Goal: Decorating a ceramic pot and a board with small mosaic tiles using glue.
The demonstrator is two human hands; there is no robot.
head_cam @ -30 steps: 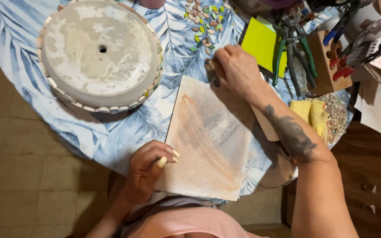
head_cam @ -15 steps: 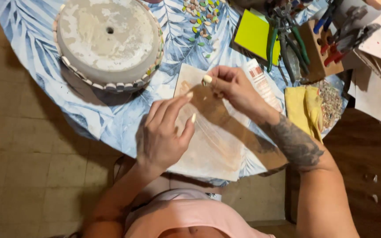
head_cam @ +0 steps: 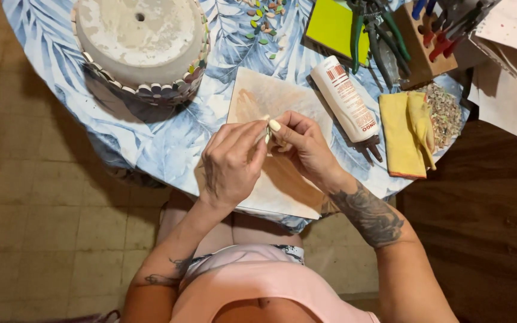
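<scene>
My left hand (head_cam: 231, 160) and my right hand (head_cam: 303, 146) meet over a beige tile (head_cam: 282, 98) that lies on the blue leaf-print tablecloth (head_cam: 169, 137). Both hands pinch one small pale piece (head_cam: 266, 128) between their fingertips; its exact shape is too small to tell. An upturned grey pot (head_cam: 142, 39), its rim lined with small mosaic pieces, stands at the far left. A white glue tube (head_cam: 346, 101) lies just right of my right hand.
Yellow gloves (head_cam: 411, 128) lie beside a heap of small chips (head_cam: 444, 110). A yellow-green pad (head_cam: 333, 27), pliers (head_cam: 378, 30) and a holder with tools (head_cam: 444, 27) sit at the back right. Loose coloured mosaic pieces (head_cam: 262, 21) lie behind the tile. Papers (head_cam: 507, 90) hang off at the right.
My left hand rose from the tile's near edge to meet my right hand, which drew back from the far side. Both now pinch the small piece. The view shifted closer.
</scene>
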